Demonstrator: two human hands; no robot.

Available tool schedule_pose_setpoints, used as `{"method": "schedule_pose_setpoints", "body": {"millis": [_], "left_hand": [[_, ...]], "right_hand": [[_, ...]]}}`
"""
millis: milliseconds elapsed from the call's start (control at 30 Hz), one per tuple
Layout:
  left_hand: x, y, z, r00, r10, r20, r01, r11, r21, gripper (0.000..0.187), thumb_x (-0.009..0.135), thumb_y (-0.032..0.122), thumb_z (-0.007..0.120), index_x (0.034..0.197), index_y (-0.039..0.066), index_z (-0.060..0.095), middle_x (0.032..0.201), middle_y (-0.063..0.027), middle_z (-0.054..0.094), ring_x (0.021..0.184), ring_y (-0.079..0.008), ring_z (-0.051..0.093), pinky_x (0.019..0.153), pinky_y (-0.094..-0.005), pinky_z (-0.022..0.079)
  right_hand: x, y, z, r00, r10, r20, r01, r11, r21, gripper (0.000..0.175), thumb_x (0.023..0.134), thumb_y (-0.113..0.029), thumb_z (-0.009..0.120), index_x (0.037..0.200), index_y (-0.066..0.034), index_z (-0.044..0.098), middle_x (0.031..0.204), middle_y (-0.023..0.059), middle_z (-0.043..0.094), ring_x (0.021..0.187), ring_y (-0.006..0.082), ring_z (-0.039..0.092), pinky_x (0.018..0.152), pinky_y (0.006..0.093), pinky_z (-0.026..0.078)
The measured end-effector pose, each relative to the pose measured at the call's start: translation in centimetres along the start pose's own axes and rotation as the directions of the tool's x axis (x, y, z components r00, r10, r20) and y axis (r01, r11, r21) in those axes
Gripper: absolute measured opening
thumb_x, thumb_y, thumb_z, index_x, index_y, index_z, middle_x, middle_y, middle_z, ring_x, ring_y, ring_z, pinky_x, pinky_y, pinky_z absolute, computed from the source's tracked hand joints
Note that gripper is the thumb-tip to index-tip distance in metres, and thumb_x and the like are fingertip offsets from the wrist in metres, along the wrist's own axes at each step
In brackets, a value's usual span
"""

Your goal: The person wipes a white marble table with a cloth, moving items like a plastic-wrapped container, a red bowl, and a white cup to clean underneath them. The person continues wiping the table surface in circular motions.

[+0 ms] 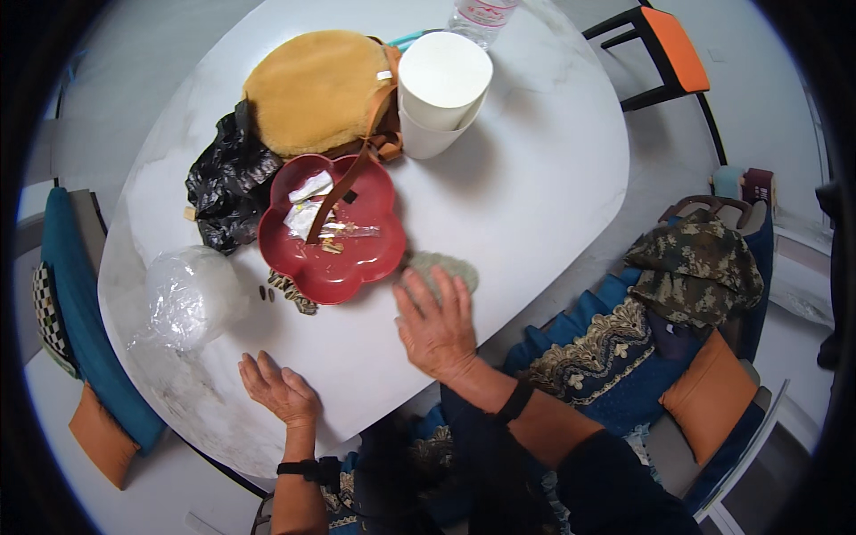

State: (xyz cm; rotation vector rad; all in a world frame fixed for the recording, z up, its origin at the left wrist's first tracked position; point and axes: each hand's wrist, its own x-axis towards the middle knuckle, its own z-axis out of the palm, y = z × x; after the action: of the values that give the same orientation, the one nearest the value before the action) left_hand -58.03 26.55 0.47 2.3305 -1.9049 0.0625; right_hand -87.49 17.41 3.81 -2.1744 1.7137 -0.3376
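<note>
My right hand lies over the near edge of a greyish-green cloth or pad on the marble-look table, fingers spread; whether it presses on the cloth cannot be told. Low on the left, my left hand rests at the table with nothing in it, fingers a little apart. Beyond both hands sits a red flower-shaped tray with white wrappers, a clear plastic strip and crumbs in it. A brown strap hangs into the tray. Seed shells lie beside its near rim.
Left of the tray are a black plastic bag and a clear plastic-wrapped bundle. Behind stand a round yellow plush bag, stacked white containers and a plastic bottle. A sofa with an orange cushion is at right.
</note>
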Motion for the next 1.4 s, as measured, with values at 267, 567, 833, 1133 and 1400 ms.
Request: {"method": "schedule_pose_setpoints", "body": {"millis": [267,567,833,1133,1400], "left_hand": [[-0.3,-0.9,0.6,1.0,0.019,-0.004,-0.019,1.0,0.012,0.055,0.103,0.03,0.043,0.147,-0.003,0.046,0.16,-0.027,0.035,0.148,-0.0469,0.031,0.121,-0.0581,0.024],[-0.5,-1.1,0.8,0.999,0.023,-0.03,-0.023,0.999,0.023,0.053,0.106,0.031,0.041,0.15,0.002,0.046,0.161,-0.0244,0.036,0.148,-0.0453,0.033,0.121,-0.0579,0.026],[-0.3,-1.1,0.8,0.998,0.046,-0.048,-0.045,0.999,0.019,0.053,0.106,0.031,0.041,0.151,0.003,0.044,0.161,-0.0248,0.035,0.148,-0.0457,0.033,0.121,-0.0581,0.027],[-0.7,-0.7,0.2,1.0,-0.004,0.02,0.002,0.995,0.103,0.052,0.103,0.018,0.042,0.153,0.002,0.045,0.161,-0.0246,0.038,0.148,-0.0457,0.035,0.122,-0.0549,0.029],[-5.6,9.7,2.3,0.865,-0.501,-0.022,0.499,0.856,0.133,0.052,0.108,0.022,0.044,0.157,0.004,0.042,0.162,-0.0236,0.038,0.147,-0.045,0.036,0.122,-0.0534,0.028]], "right_hand": [[-0.7,2.0,-0.1,0.979,-0.189,-0.077,0.19,0.982,0.006,0.038,0.092,-0.023,0.065,0.129,-0.0142,0.067,0.147,0.0056,0.053,0.138,0.0336,0.045,0.117,0.0523,0.032],[4.5,10.1,-3.6,0.989,-0.082,-0.126,0.074,0.995,-0.065,0.05,0.085,-0.014,0.07,0.134,-0.0122,0.063,0.145,0.0097,0.051,0.137,0.0369,0.042,0.115,0.0565,0.034],[8.6,17.2,-7.3,0.989,-0.036,-0.145,0.019,0.993,-0.116,0.047,0.087,-0.011,0.067,0.134,-0.0122,0.062,0.146,0.0101,0.051,0.137,0.0376,0.041,0.116,0.0569,0.032],[12.5,24.5,-10.5,0.984,-0.108,-0.138,0.093,0.989,-0.115,0.048,0.087,-0.011,0.066,0.134,-0.0113,0.063,0.146,0.0101,0.052,0.138,0.0376,0.042,0.118,0.056,0.029],[19.9,32.1,-14.6,0.945,-0.306,-0.115,0.289,0.947,-0.14,0.044,0.087,-0.01,0.065,0.131,-0.0109,0.063,0.144,0.0117,0.052,0.136,0.0369,0.044,0.117,0.0541,0.031]]}}
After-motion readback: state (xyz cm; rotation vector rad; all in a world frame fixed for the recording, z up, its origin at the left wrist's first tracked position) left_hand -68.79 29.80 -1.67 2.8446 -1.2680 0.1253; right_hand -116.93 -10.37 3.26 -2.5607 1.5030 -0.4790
